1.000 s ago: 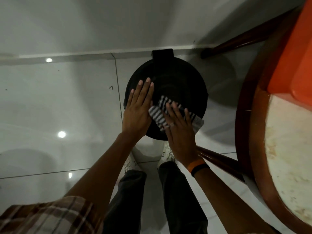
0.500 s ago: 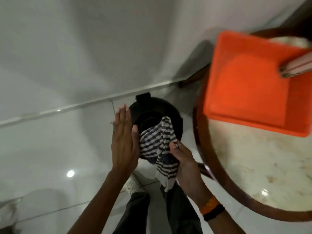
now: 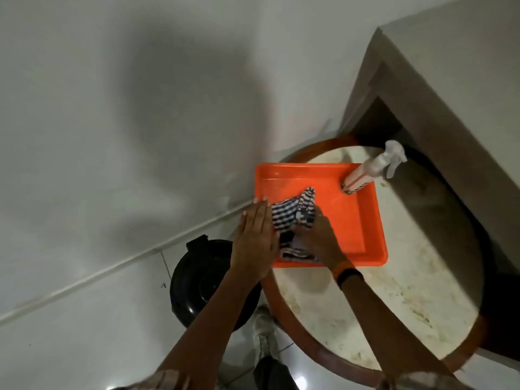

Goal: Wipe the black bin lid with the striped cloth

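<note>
Head view: the right hand point(image 3: 316, 235) grips the bunched striped cloth point(image 3: 292, 215) over the left part of the orange tray point(image 3: 351, 220) on the round worktop point(image 3: 394, 291). The left hand point(image 3: 254, 237), flat with fingers extended, holds nothing beside the cloth. The black bin lid point(image 3: 197, 280) sits lower left on the floor; a spray bottle point(image 3: 371, 170) leans in the tray's upper right corner.

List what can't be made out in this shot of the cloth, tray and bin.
Head view only:
- Black bin lid: right part hidden by the left arm.
- Striped cloth: near end covered by the right hand and left hand; grip unclear.
- Spray bottle label: blurred.
- Orange tray: near-left corner hidden by hands.
</note>
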